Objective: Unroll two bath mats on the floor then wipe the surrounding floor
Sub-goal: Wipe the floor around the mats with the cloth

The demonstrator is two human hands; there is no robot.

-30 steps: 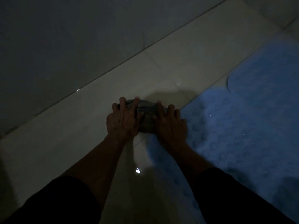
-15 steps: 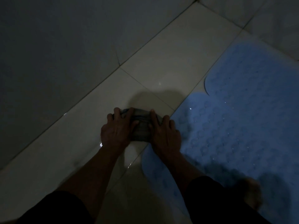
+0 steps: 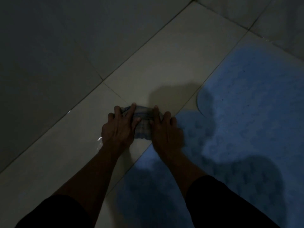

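Under both palms sits a folded checked cloth [image 3: 142, 125], pressed flat on the pale floor tile [image 3: 54, 153]. Left hand [image 3: 118, 127] and right hand [image 3: 166, 130] lie spread, fingers fanned, pushing down on the cloth, not curled round it. Vs a sec ago the hands + cloth have slid along the tile beside the mat edge, and more wall and far corner show, so wiping is underway; I judge the unrolling part done. Blue bath mats lie flat just right of the right hand: near mat [image 3: 213, 162] touching its wrist side, far mat [image 3: 255, 89] beyond the fingertips. Count: 2 hands, 1 cloth, 2 mats by the rounded corner seam, tho dim light makes that unsure. Wet glints sit left of the left hand.
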